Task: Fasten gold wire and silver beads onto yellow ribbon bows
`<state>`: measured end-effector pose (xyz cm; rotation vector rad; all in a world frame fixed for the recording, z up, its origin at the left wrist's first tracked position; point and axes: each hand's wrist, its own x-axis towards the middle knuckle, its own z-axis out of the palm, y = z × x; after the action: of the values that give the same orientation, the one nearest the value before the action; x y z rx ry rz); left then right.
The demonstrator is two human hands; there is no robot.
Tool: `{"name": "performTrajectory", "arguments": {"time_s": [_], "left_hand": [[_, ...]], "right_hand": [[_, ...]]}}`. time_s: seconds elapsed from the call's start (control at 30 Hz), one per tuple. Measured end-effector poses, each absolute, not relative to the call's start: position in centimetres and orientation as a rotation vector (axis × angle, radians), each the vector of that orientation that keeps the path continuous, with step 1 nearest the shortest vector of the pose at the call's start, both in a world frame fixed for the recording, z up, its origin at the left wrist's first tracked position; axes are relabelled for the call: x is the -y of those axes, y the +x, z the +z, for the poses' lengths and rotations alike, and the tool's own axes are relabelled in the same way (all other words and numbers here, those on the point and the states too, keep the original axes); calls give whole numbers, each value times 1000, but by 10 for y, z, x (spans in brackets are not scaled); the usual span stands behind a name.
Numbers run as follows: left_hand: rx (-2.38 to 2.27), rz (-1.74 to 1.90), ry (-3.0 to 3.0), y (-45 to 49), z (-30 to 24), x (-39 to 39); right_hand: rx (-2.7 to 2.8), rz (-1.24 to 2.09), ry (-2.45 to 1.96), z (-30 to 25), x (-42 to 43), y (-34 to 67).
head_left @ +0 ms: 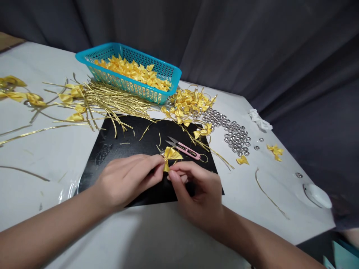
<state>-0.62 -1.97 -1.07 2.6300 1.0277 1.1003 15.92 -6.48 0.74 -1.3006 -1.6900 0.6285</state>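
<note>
Both my hands meet over a black mat (117, 157) on the white table. My left hand (127, 179) pinches a small yellow ribbon bow (171, 155) from the left. My right hand (196, 192) has its fingers closed on the bow's lower end from the right. Pink thread snips (185, 148) lie on the mat just beyond the bow. Gold wire ties (112, 101) are heaped at the mat's far edge.
A turquoise basket (168, 76) full of yellow bows stands at the back. Finished bows with wire (190, 104) and several silver beads (235, 134) lie to the right. Loose bows (17, 93) lie far left. A white object (318, 194) sits near the table's right edge.
</note>
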Motion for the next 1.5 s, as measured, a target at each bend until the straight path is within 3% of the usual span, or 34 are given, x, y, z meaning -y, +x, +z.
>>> {"name": "performTrajectory", "arguments": {"time_s": [0.63,0.8,1.0,1.3,1.5], "left_hand": [[-819,980,2718,-15,-16,18],[-564,991,2647,-11,-18,21],[-554,962,2622,-6,-19,22],[-527,923,2731,-6,-18,18],[-762,964,2778,-5,-19,16]], "right_hand": [[1845,364,-1272,5,64,163],[1796,191,-1264,18,55,170],[1919,735,-1263,27,39,175],[1750,892,-1198,24,40,172],[1379,1327,-1403,27,31,181]]}}
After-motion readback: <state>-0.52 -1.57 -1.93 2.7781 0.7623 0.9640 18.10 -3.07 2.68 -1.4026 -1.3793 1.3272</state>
